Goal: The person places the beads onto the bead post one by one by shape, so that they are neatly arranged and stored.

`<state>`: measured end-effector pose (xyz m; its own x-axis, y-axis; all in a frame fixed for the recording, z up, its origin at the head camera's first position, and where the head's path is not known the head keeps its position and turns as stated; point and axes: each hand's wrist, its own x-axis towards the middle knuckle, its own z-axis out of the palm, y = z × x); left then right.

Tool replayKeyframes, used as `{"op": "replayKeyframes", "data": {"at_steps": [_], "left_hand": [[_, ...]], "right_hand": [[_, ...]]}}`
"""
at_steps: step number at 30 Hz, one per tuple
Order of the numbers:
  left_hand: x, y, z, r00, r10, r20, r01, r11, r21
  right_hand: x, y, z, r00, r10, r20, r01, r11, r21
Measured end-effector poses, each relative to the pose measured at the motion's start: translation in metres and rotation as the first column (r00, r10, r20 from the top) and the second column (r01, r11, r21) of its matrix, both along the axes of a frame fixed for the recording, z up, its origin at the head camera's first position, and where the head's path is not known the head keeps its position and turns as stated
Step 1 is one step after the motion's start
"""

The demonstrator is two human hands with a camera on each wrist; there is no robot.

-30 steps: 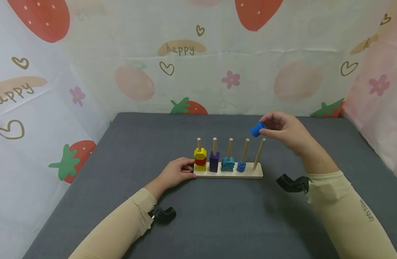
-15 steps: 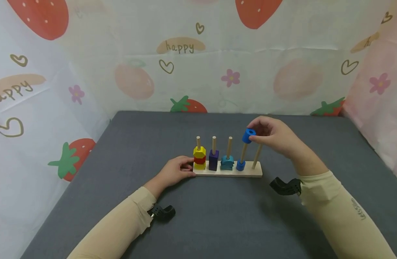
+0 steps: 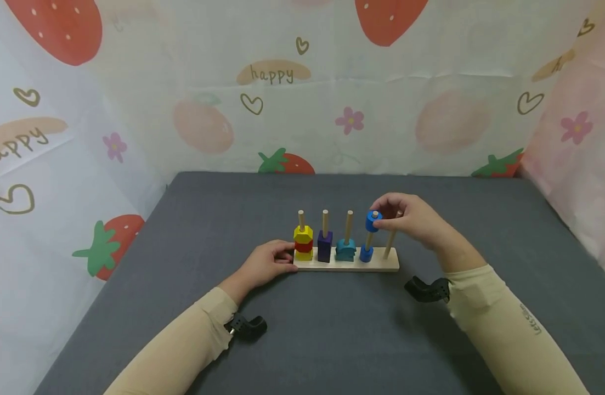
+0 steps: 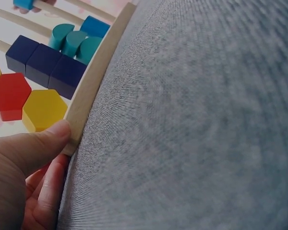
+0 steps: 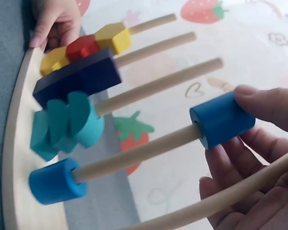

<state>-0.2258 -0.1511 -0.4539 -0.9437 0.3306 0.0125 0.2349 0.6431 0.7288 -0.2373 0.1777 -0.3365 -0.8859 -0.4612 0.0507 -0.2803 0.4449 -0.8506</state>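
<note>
My right hand [image 3: 408, 222] pinches a blue cylinder bead [image 5: 223, 120] between thumb and fingers. The bead is threaded on the top part of the fourth peg [image 5: 139, 153], whose tip shows through its hole in the head view. Lower on that peg, apart from it, another blue cylinder [image 5: 57, 182] sits at the base. My left hand [image 3: 267, 260] holds the left end of the wooden peg base [image 4: 93, 79], thumb on the near side. On the other pegs are yellow and red hexagons [image 4: 10, 96], dark purple square blocks [image 4: 45, 64] and teal scalloped pieces [image 5: 69, 122].
The fifth peg [image 5: 221, 199], bare, stands close to my right fingers and palm. The pegboard rests on a dark grey cloth-covered table [image 3: 322, 329]. Behind it hangs a white printed curtain [image 3: 391, 126]. Both wrists carry small black camera mounts.
My right hand has moved left and down, tilting the blue cylinder upright and slipping it over the fourth peg's tip. The left hand and peg base have stayed in place.
</note>
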Motion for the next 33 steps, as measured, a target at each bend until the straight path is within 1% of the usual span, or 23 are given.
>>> {"op": "replayKeyframes", "data": {"at_steps": [5, 10, 13, 19, 24, 29, 33], "left_hand": [[0.0, -0.001, 0.0, 1.0, -0.003, 0.005, 0.003, 1.0, 0.0], [-0.001, -0.001, 0.002, 1.0, -0.005, -0.004, 0.005, 1.0, 0.008], [-0.002, -0.001, 0.002, 1.0, -0.007, -0.009, 0.007, 1.0, 0.007], [-0.001, -0.002, 0.0, 1.0, -0.015, -0.008, 0.015, 1.0, -0.004], [-0.002, -0.002, -0.002, 1.0, -0.009, 0.001, 0.009, 1.0, -0.005], [-0.005, -0.002, -0.002, 1.0, -0.011, 0.003, 0.011, 1.0, 0.004], [-0.006, -0.003, -0.002, 1.0, -0.015, 0.022, 0.014, 1.0, 0.005]], "right_hand": [[-0.002, 0.002, -0.013, 0.999, -0.01, 0.042, 0.01, 1.0, 0.004], [-0.004, 0.004, -0.027, 0.996, -0.013, 0.083, 0.013, 1.0, 0.002], [-0.004, 0.003, -0.035, 0.996, -0.006, 0.089, 0.005, 1.0, 0.005], [-0.001, 0.001, -0.05, 0.992, -0.024, 0.124, 0.021, 1.0, 0.024], [-0.002, 0.0, -0.055, 0.989, -0.028, 0.145, 0.025, 0.999, 0.027], [-0.004, -0.001, -0.057, 0.988, -0.034, 0.151, 0.029, 0.999, 0.038], [-0.006, -0.001, -0.057, 0.987, -0.027, 0.161, 0.02, 0.999, 0.047]]}}
